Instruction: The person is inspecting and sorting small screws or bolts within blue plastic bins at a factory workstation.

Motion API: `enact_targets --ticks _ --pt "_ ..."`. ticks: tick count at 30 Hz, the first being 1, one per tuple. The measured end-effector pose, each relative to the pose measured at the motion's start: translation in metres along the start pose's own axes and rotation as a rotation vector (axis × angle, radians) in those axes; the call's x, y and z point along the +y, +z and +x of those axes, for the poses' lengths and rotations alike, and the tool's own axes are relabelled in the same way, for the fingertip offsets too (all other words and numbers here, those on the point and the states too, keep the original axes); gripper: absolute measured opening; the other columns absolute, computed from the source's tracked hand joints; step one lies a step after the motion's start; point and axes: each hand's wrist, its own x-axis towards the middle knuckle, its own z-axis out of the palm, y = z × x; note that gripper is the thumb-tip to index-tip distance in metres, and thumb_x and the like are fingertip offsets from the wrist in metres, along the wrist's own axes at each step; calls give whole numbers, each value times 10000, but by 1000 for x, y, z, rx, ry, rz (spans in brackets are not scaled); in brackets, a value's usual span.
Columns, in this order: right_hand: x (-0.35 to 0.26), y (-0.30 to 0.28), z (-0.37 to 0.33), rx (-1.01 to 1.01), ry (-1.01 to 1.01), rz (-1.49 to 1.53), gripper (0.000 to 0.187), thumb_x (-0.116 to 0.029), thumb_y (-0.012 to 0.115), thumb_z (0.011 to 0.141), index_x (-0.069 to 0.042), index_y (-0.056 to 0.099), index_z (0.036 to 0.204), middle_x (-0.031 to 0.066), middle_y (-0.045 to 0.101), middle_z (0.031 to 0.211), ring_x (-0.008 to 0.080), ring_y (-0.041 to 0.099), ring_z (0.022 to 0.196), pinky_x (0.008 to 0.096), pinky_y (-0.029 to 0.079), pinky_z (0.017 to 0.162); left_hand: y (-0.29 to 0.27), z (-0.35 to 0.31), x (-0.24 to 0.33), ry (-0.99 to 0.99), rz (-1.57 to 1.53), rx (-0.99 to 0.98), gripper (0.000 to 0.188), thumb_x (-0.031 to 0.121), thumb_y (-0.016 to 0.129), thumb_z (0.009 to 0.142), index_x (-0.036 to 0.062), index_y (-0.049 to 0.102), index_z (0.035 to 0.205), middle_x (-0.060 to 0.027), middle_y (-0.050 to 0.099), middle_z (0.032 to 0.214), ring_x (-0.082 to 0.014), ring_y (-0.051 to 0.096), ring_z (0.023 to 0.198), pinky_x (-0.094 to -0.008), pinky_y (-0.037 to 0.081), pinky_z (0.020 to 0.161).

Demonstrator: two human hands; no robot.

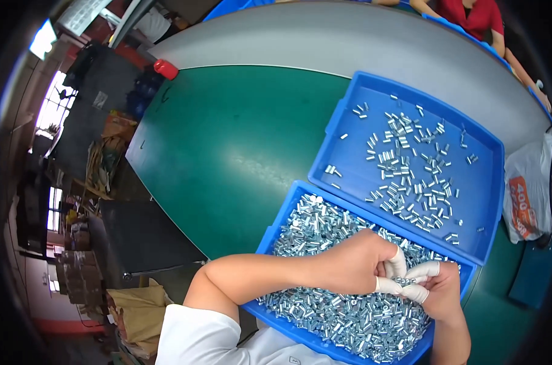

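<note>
My left hand [366,263] and my right hand [441,293] meet over the near blue tray, white cots on their fingertips. Between their pinched fingers sits a small cluster of metal sleeves [403,281], short shiny cylinders resembling rivet nuts; the fingers partly hide them. The near blue tray [270,238] is heaped with a thick layer of loose sleeves [343,319] of the same kind. Beyond it, a second blue tray [355,164] holds a thinner scatter of sleeves [403,176], mostly lying on their sides.
Both trays rest on a green-topped table [245,134] with a grey raised border [288,42]. A white plastic bag [528,188] stands at the right. A red object [166,69] lies at the far left corner. Across the table sits a person in a red top [470,18].
</note>
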Motion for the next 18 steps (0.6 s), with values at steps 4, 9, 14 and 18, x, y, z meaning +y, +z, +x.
enact_targets --ticks 4,9,14,18 --pt "6 -1 3 -8 -28 -3 209 97 811 813 86 716 999 155 761 880 203 757 810 317 628 739 -4 -2 1 6 0 -6 150 46 830 846 -7 698 891 -68 737 765 -80 681 699 -255 535 623" --pt "8 -5 -1 -8 -39 13 228 103 800 818 92 702 1023 172 760 895 211 754 801 321 626 720 -1 0 -4 21 -14 -27 208 102 864 837 7 713 944 -23 713 759 -49 644 679 -242 543 611" --pt "-1 0 -8 34 -1 -41 203 96 803 817 80 720 1001 160 765 888 187 746 789 299 609 712 4 3 -9 65 -22 -34 213 114 870 834 15 720 951 -33 723 772 -54 663 693 -241 550 620" --pt "-12 3 3 -28 11 -242 200 50 813 839 30 747 1026 95 771 903 122 722 823 267 580 729 -3 -1 -4 72 140 35 183 112 862 834 31 731 933 -64 746 786 -111 713 722 -273 573 654"
